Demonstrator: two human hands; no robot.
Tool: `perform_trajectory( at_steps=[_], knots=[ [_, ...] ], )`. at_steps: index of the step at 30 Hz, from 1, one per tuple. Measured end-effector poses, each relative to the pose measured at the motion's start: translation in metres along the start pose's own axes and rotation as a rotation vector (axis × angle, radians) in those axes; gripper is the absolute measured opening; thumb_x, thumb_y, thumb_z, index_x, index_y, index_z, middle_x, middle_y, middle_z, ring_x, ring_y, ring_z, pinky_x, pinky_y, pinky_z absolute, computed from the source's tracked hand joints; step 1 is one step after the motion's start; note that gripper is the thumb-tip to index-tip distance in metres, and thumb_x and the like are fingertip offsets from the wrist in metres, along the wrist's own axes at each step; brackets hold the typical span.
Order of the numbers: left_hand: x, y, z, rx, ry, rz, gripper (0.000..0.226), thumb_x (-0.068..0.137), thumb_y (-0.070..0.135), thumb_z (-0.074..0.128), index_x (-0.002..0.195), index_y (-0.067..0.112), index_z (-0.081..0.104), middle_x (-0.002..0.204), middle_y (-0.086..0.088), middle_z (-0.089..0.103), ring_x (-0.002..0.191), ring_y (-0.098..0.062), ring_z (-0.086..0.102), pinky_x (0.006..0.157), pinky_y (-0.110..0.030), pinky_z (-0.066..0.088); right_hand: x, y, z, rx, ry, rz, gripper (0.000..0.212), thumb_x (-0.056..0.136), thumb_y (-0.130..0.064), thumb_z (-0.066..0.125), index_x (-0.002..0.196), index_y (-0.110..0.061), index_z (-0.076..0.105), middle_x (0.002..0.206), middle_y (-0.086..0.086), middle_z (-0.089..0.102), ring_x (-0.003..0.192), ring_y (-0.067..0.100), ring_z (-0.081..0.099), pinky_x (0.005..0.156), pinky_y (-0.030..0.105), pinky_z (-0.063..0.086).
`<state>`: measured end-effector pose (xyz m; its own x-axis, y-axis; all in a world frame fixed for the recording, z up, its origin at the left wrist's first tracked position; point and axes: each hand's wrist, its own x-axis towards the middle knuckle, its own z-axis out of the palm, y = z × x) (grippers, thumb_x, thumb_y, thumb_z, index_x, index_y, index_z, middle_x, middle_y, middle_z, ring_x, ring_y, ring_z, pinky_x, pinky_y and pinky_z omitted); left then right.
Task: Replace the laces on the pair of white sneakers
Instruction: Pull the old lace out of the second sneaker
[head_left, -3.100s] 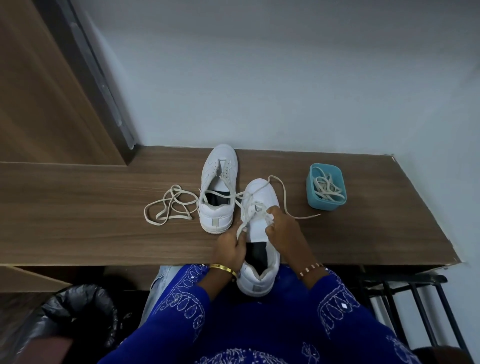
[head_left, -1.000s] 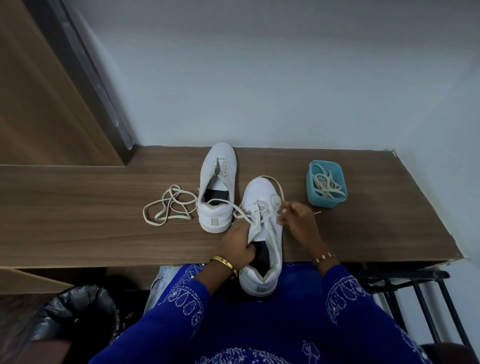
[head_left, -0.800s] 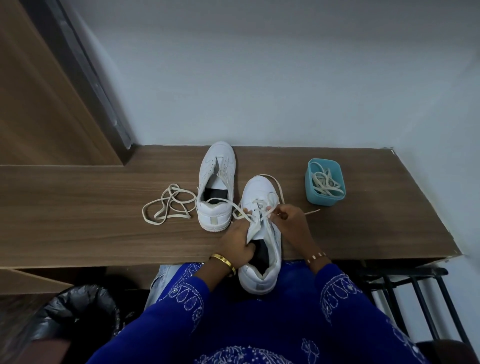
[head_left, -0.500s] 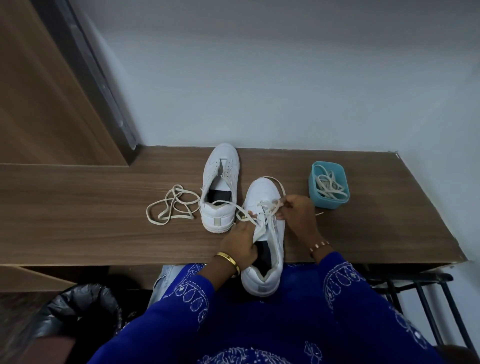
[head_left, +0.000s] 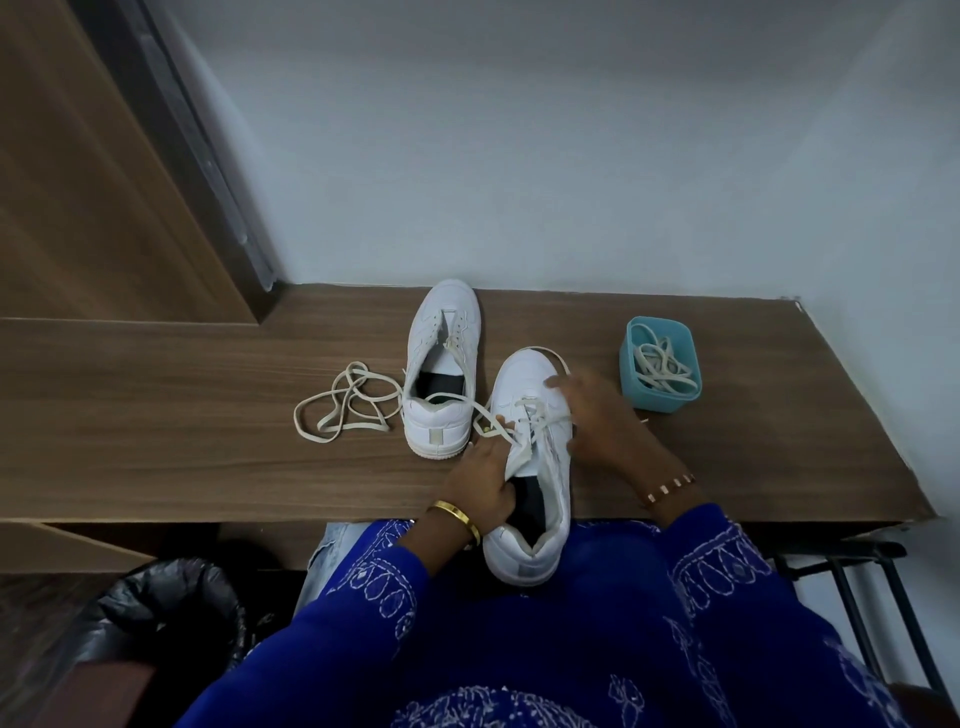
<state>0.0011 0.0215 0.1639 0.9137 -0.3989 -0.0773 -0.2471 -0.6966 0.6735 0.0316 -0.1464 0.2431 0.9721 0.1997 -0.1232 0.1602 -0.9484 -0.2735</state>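
Sneaker (head_left: 540, 415) at the table (head_left: 182, 415) edge is gripped by the left hand (head_left: 480, 486); its lace (head_left: 488, 415) is covered by the right hand (head_left: 597, 415), whose grip cannot be told.

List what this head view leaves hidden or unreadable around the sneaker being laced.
- Near sneaker: eyelet rows, covered by the right hand and motion blur.
- Right hand's fingers: blurred, grip unclear.
- Left hand: fingertips hidden inside the shoe opening.
- Blue tub: lace count, too tangled.
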Motion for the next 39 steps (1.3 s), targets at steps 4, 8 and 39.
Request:
perform_trajectory(
  at_steps=[4, 8, 39],
  knots=[
    [0.001, -0.004, 0.003, -0.063, -0.002, -0.003, 0.073, 0.067, 0.027, 0.027, 0.133, -0.002, 0.042, 0.133, -0.021, 0.047, 0.127, -0.032, 0.04, 0.109, -0.028, 0.025, -0.01, -0.024, 0.008, -0.136, -0.077, -0.129, 0.044, 0.084, -0.011, 0.05, 0.127, -0.017, 0.054, 0.135, 0.005, 0.048, 0.122, 0.025, 0.043, 0.098, 0.032, 0.035],
    [-0.001, 0.0, 0.001, -0.098, 0.01, -0.018, 0.069, 0.068, 0.014, 0.035, 0.135, -0.003, 0.039, 0.138, -0.02, 0.043, 0.132, -0.03, 0.035, 0.108, -0.019, 0.016, -0.006, -0.029, 0.015, -0.375, 0.097, -0.226, 0.029, 0.064, -0.004, 0.043, 0.067, -0.013, 0.07, 0.069, 0.003, 0.061, 0.066, 0.022, 0.057, 0.055, 0.025, 0.034],
    [-0.001, 0.0, 0.003, -0.124, -0.013, -0.087, 0.062, 0.066, 0.018, 0.033, 0.123, -0.004, 0.049, 0.125, -0.02, 0.052, 0.119, -0.033, 0.047, 0.101, -0.04, 0.036, -0.009, -0.026, 0.029, -0.406, 0.202, -0.181, 0.02, 0.044, -0.026, 0.083, 0.054, -0.023, 0.066, 0.063, 0.001, 0.057, 0.056, 0.02, 0.057, 0.051, 0.026, 0.044]
  ],
)
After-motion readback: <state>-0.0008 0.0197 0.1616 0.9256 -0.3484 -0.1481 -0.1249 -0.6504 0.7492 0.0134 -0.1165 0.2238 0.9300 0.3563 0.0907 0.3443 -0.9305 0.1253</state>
